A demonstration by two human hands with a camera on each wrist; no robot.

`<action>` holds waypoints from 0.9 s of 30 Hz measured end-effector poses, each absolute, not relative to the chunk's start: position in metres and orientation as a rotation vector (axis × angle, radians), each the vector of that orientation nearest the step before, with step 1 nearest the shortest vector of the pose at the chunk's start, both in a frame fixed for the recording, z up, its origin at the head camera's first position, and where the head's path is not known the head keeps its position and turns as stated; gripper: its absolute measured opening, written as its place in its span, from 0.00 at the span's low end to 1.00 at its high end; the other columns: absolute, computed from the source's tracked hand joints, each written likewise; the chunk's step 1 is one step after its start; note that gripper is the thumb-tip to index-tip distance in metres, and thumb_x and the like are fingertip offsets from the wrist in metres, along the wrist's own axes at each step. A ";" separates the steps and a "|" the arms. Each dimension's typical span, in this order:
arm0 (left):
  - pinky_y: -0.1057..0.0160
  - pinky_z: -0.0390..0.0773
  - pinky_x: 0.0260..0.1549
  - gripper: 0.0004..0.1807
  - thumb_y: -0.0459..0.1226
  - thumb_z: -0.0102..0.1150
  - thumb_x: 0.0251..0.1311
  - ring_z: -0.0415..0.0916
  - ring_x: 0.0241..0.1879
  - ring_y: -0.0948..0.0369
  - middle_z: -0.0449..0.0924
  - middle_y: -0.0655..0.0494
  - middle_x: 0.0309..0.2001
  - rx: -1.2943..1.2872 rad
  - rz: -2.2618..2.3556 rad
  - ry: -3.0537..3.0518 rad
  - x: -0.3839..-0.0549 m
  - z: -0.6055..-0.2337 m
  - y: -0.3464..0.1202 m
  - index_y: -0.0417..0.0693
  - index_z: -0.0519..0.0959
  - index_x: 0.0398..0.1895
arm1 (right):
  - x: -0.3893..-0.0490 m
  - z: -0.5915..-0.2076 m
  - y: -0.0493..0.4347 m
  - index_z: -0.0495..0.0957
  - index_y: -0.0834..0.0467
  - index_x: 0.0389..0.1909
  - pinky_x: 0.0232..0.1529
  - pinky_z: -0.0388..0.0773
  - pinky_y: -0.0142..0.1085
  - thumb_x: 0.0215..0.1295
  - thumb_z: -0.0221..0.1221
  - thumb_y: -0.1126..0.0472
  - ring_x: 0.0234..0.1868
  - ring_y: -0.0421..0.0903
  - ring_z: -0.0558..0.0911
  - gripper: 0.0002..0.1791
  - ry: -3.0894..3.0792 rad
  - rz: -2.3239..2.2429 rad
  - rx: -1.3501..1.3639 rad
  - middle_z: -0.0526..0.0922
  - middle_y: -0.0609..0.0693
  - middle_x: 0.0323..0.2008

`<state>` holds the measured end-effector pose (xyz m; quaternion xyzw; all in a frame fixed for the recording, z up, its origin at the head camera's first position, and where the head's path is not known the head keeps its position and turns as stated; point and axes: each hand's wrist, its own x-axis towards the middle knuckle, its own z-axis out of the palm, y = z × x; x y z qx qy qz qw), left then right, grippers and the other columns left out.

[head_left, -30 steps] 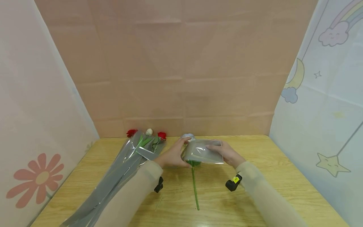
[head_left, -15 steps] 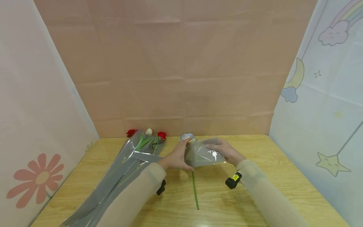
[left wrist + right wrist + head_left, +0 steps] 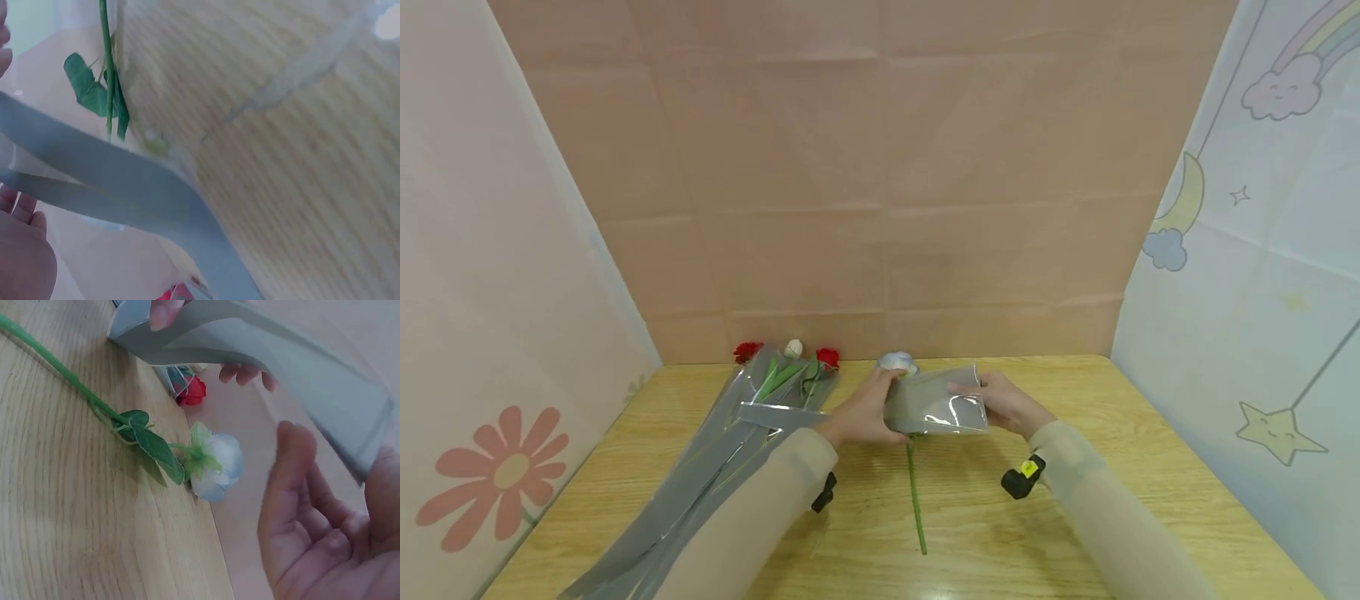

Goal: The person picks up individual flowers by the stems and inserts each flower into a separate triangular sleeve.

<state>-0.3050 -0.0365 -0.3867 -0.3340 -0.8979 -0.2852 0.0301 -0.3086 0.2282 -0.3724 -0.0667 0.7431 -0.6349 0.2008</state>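
My left hand (image 3: pixel 867 410) grips the left end of a folded, translucent grey flower-wrapping sheet (image 3: pixel 934 402), thumb on one side and fingers on the other. At the sheet's right end my right hand (image 3: pixel 1006 403) holds it with the thumb on the near face. Under the sheet a flower with a pale blue-white head (image 3: pixel 219 464) lies on the table, its green stem (image 3: pixel 917 508) pointing towards me. In the head view the sheet hides most of its leaves (image 3: pixel 153 444). A narrow flap of the sheet (image 3: pixel 144 181) crosses the left wrist view.
On the left lie grey wrapping sheets (image 3: pixel 688 492) with a red carnation-like flower (image 3: pixel 747 352), a white flower (image 3: pixel 793 348) and a red rose (image 3: pixel 828 358). The wooden table (image 3: pixel 1075 517) ends at a brown backdrop (image 3: pixel 880 183), with patterned sheets at both sides.
The sheet in my hands has shifted and flattened slightly, and its left flap sticks out farther left. My left hand dipped, then rose a little; the right hand moved slightly right.
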 end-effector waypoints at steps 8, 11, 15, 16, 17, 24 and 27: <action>0.46 0.63 0.63 0.51 0.45 0.77 0.40 0.58 0.65 0.52 0.58 0.51 0.67 -0.995 -0.818 -2.826 -0.304 -0.379 -0.041 0.44 0.60 0.68 | -0.302 -0.371 0.228 0.64 0.71 0.63 0.39 0.82 0.40 0.67 0.60 0.58 0.39 0.45 0.82 0.30 2.259 -1.602 -0.212 0.80 0.59 0.46; 0.45 0.61 0.64 0.49 0.45 0.77 0.41 0.57 0.66 0.52 0.58 0.51 0.67 -0.997 -0.826 -2.812 -0.304 -0.380 -0.041 0.42 0.62 0.67 | -0.301 -0.367 0.226 0.67 0.68 0.63 0.38 0.83 0.40 0.65 0.63 0.55 0.39 0.47 0.82 0.32 2.417 -1.514 -0.225 0.79 0.62 0.49; 0.45 0.61 0.64 0.49 0.44 0.76 0.42 0.57 0.65 0.52 0.58 0.50 0.68 -0.992 -0.842 -2.811 -0.303 -0.381 -0.041 0.42 0.62 0.67 | -0.299 -0.364 0.225 0.68 0.64 0.63 0.39 0.81 0.42 0.58 0.68 0.52 0.40 0.48 0.81 0.36 2.483 -1.450 -0.214 0.78 0.62 0.52; 0.45 0.62 0.63 0.48 0.44 0.76 0.42 0.58 0.65 0.52 0.58 0.50 0.67 -0.991 -0.840 -2.809 -0.303 -0.381 -0.041 0.42 0.62 0.67 | -0.299 -0.364 0.225 0.68 0.64 0.63 0.41 0.81 0.43 0.56 0.69 0.52 0.42 0.49 0.81 0.37 2.476 -1.445 -0.203 0.78 0.62 0.52; 0.46 0.63 0.63 0.48 0.45 0.76 0.42 0.58 0.64 0.53 0.58 0.51 0.67 -0.987 -0.838 -2.810 -0.303 -0.381 -0.041 0.43 0.62 0.68 | -0.299 -0.364 0.225 0.68 0.63 0.63 0.43 0.81 0.46 0.55 0.70 0.51 0.43 0.49 0.81 0.38 2.465 -1.445 -0.188 0.78 0.61 0.53; 0.51 0.69 0.58 0.47 0.48 0.75 0.45 0.61 0.59 0.55 0.62 0.53 0.61 -0.982 -0.818 -2.776 -0.303 -0.379 -0.041 0.45 0.62 0.68 | -0.302 -0.365 0.231 0.67 0.62 0.65 0.48 0.78 0.49 0.57 0.69 0.52 0.45 0.48 0.78 0.38 2.381 -1.505 -0.153 0.77 0.59 0.53; 0.51 0.70 0.58 0.45 0.48 0.74 0.47 0.62 0.59 0.55 0.63 0.53 0.60 -0.970 -0.859 -2.775 -0.303 -0.378 -0.041 0.46 0.63 0.67 | -0.302 -0.365 0.232 0.67 0.65 0.64 0.36 0.78 0.38 0.59 0.67 0.54 0.35 0.44 0.74 0.35 2.346 -1.536 -0.143 0.78 0.56 0.46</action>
